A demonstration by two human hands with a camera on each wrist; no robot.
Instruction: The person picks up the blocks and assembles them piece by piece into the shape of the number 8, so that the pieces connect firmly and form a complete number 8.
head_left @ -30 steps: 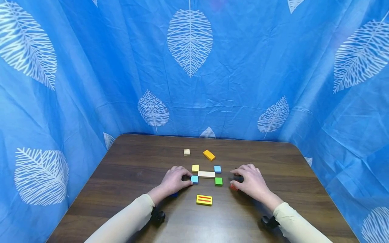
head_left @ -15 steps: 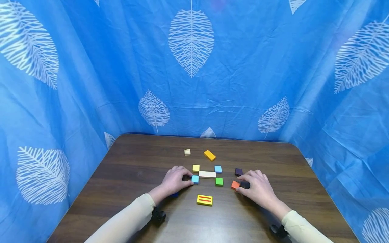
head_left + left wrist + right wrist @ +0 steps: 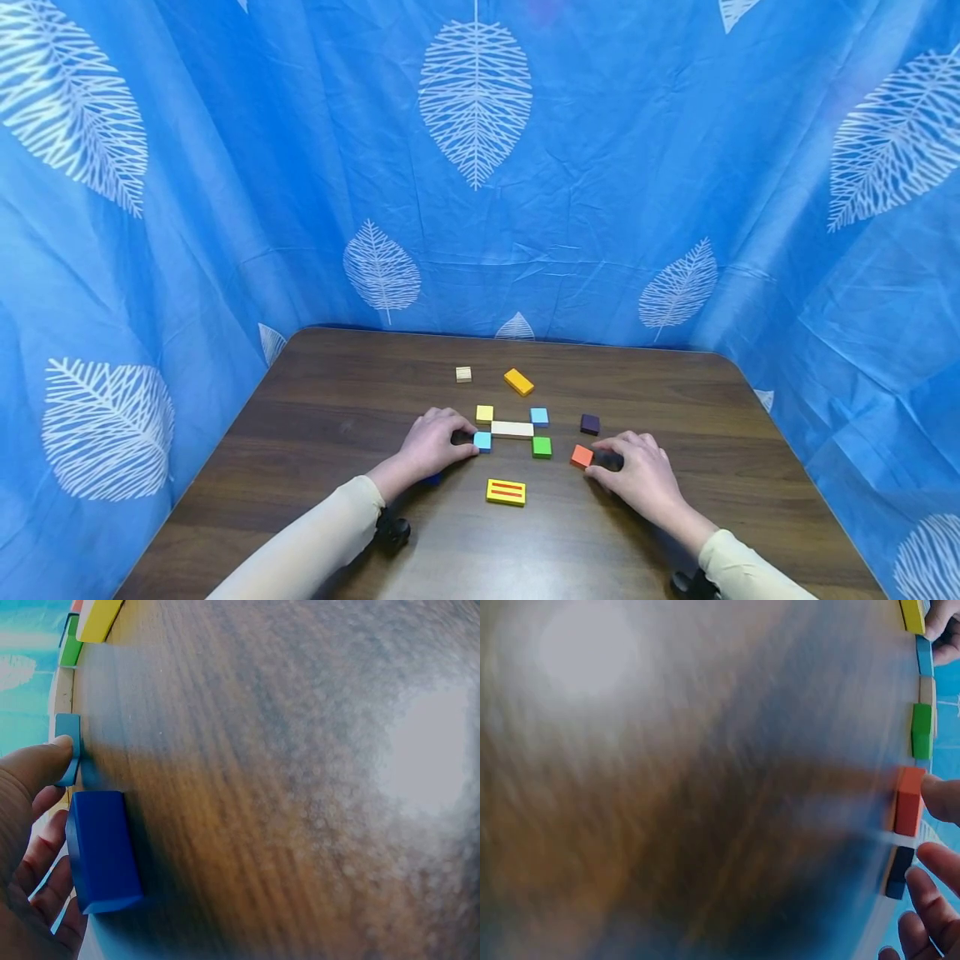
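In the head view my left hand (image 3: 435,442) pinches a light blue square block (image 3: 482,442) between thumb and forefinger at the left end of a pale wooden bar (image 3: 512,430). A dark blue block (image 3: 103,851) stands beside the other left fingers in the left wrist view. My right hand (image 3: 637,471) hovers just right of an orange-red block (image 3: 581,456), thumb and forefinger spread apart and thumb tip right at its edge. A dark purple block (image 3: 590,424) lies beyond that hand. Yellow (image 3: 485,414), second light blue (image 3: 539,417) and green (image 3: 542,447) blocks sit around the bar's ends.
A yellow block with red stripes (image 3: 506,492) lies in front of the bar. Toward the back of the brown table (image 3: 337,375) are an orange oblong block (image 3: 518,382) and a small ridged wooden block (image 3: 463,374). A blue leaf-patterned curtain (image 3: 480,250) surrounds the table.
My right hand has drawn back to the right and nearer, uncovering the orange-red and dark purple blocks. My left hand stays on the light blue block.
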